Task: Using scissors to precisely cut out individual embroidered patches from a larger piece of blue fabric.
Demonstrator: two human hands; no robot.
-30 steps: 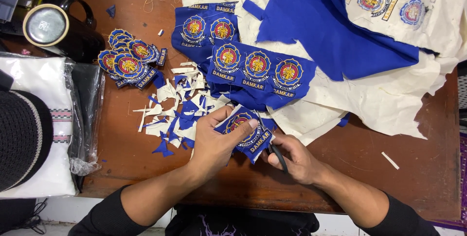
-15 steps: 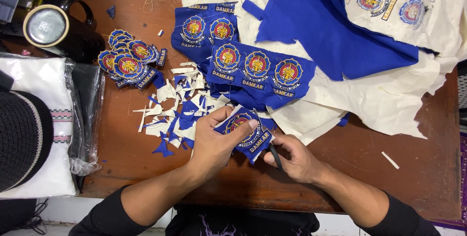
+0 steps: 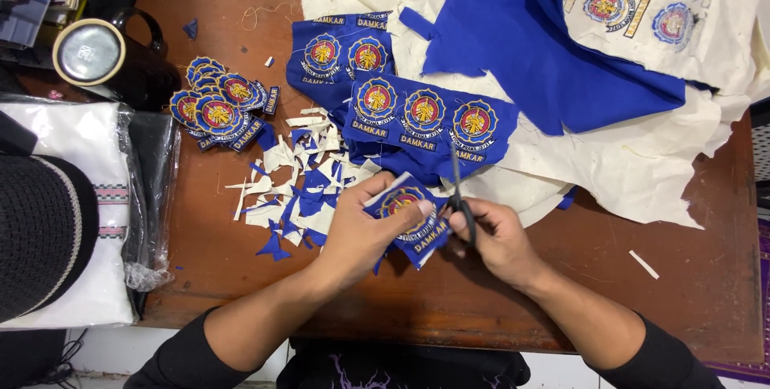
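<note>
My left hand point(image 3: 365, 232) pinches a blue embroidered patch point(image 3: 409, 211) with a round gold and red emblem, held just above the brown wooden table point(image 3: 497, 309). My right hand point(image 3: 501, 241) grips small dark scissors point(image 3: 459, 196), blades pointing up and away beside the patch's right edge. Just beyond lies a blue fabric strip point(image 3: 425, 116) bearing three uncut emblems, with another blue piece point(image 3: 341, 52) of two emblems behind it.
A pile of cut patches point(image 3: 216, 108) sits at the left, with blue and white offcuts point(image 3: 297, 188) beside it. Cream backing cloth point(image 3: 642, 148) and blue cloth point(image 3: 545, 44) cover the far right. A dark lidded mug point(image 3: 104, 56), a black hat point(image 3: 40, 232) and bagged white cloth point(image 3: 88, 196) stand left.
The scissors have swung from pointing down toward me to pointing up beside the patch. My left hand has turned the patch slightly.
</note>
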